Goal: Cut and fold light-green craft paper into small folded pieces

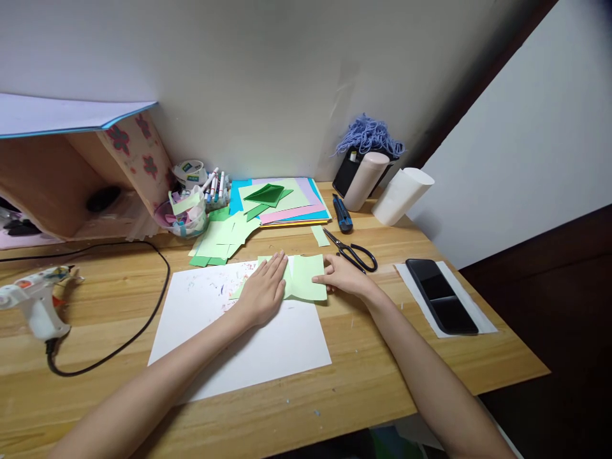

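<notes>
My left hand [264, 290] lies flat, fingers stretched out, over the left part of some light green paper. The right part of that light green paper [306, 278] shows a crease and lifts slightly at its right end. My right hand [343, 275] pinches this end between thumb and fingers. Beneath sits a white sheet [239, 357] with coloured specks and marks near its top. Just behind my right hand rest black-handled scissors [352, 250], and a small light green strip [320, 236] lies by their tips.
A hot glue gun [38, 303] with a black cord is at left, near a cardboard box [138, 153]. Behind are a tub of scraps [184, 220], markers [217, 188], stacked coloured paper [296, 197], a utility knife [342, 215] and paper rolls [401, 196]. A phone [442, 296] lies right.
</notes>
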Demonstrator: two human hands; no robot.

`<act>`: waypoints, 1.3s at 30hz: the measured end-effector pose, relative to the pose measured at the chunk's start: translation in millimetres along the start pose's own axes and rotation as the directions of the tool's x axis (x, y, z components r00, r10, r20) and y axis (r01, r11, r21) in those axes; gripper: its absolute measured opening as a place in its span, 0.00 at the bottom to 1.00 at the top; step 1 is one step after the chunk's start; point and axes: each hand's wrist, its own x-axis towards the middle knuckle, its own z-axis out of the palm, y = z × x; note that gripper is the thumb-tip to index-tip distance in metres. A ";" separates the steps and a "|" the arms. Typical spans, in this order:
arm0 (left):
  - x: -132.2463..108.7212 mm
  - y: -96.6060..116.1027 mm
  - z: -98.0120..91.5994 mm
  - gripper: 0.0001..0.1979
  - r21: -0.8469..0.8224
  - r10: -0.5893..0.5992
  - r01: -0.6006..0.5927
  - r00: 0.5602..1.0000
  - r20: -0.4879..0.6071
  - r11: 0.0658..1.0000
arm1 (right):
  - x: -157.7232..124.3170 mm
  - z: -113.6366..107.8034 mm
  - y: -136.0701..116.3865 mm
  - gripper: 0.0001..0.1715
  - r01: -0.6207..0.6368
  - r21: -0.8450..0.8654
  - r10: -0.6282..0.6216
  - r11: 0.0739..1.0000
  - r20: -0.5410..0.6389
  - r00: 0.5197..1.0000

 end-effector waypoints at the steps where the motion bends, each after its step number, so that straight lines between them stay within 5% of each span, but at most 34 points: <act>1: 0.0 -0.1 -0.1 0.26 -0.001 -0.001 0.001 1.000 -0.001 1.000 | -1.1 -1.1 -0.1 0.18 -0.014 -0.014 0.014 1.000 -0.003 1.000; 10: -0.5 -0.1 -0.8 0.26 -0.076 -0.002 0.001 1.000 -0.010 0.997 | -9.6 -28.7 4.3 0.17 -0.010 -0.061 0.012 0.998 0.030 0.999; 15: -2.8 6.7 -17.2 0.21 -0.322 -0.071 0.028 0.990 -0.122 0.946 | -15.4 -10.9 -13.0 0.19 0.151 0.068 -0.160 0.986 0.168 0.973; 18: -2.4 10.0 -25.0 0.19 -0.600 -0.204 0.098 0.972 -0.112 0.794 | -12.4 6.8 -14.4 0.20 0.209 0.092 -0.221 0.973 0.146 0.964; 21: 1.3 8.7 -24.3 0.19 -0.859 -0.313 0.195 0.949 0.043 0.474 | -7.5 18.9 -9.5 0.18 0.290 -0.020 -0.289 0.957 0.016 0.957; 24: 5.5 4.4 -22.5 0.18 -0.958 -0.329 0.251 0.924 0.194 0.140 | -5.2 27.4 -4.7 0.16 0.388 -0.172 -0.414 0.905 -0.153 0.897; 26: 7.0 2.0 -23.9 0.17 -0.965 -0.320 0.261 0.917 0.240 0.024 | -5.2 33.3 -2.7 0.17 0.416 -0.195 -0.453 0.888 -0.225 0.862; 30: 6.9 -2.0 -29.6 0.14 -0.956 -0.239 0.288 0.926 0.293 -0.055 | -7.2 43.3 -1.4 0.20 0.413 -0.175 -0.449 0.894 -0.322 0.834; 33: 6.5 -6.6 -30.2 0.12 -0.938 -0.204 0.336 0.916 0.347 -0.087 | -10.4 43.6 -3.3 0.19 0.446 -0.305 -0.525 0.841 -0.270 0.807; 39: 7.6 -11.8 -26.4 0.15 -0.930 -0.176 0.347 0.914 0.364 -0.123 | -14.5 38.4 -5.9 0.24 0.496 -0.713 -0.688 0.496 0.026 0.725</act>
